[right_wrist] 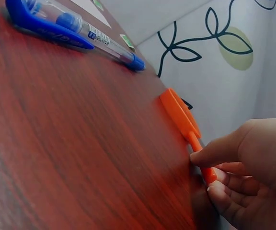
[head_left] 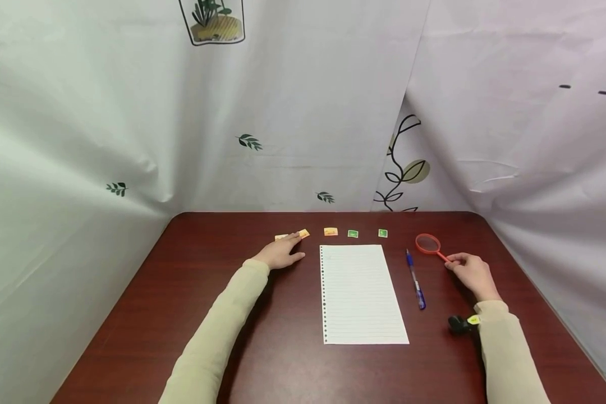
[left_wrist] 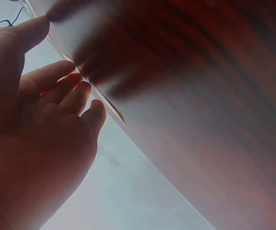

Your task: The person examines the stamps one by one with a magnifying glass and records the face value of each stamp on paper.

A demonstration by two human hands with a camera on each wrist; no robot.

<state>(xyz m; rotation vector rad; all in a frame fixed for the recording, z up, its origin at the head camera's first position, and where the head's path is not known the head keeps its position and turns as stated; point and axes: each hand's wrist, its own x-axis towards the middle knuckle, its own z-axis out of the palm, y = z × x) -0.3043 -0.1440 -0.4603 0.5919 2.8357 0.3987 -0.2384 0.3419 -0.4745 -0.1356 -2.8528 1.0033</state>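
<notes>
My left hand (head_left: 281,253) reaches to the back of the table, fingers extended, fingertips touching an orange stamp (head_left: 304,233). A second pale orange stamp (head_left: 280,237) is partly hidden by that hand. In the left wrist view, the fingertips meet the thin edge of a stamp (left_wrist: 113,108). My right hand (head_left: 474,275) pinches the handle of a red-orange magnifying glass (head_left: 427,243) between thumb and fingers. Its rim lies at or close to the tabletop in the right wrist view. A blue pen (head_left: 416,280) lies to the left of the magnifying glass.
Another orange stamp (head_left: 330,231) and two green stamps, one nearer (head_left: 353,233) and one farther right (head_left: 382,233), lie along the back. A lined sheet of paper (head_left: 361,294) lies mid-table. Behind the dark red table (head_left: 146,331) hangs a white patterned curtain (head_left: 293,112).
</notes>
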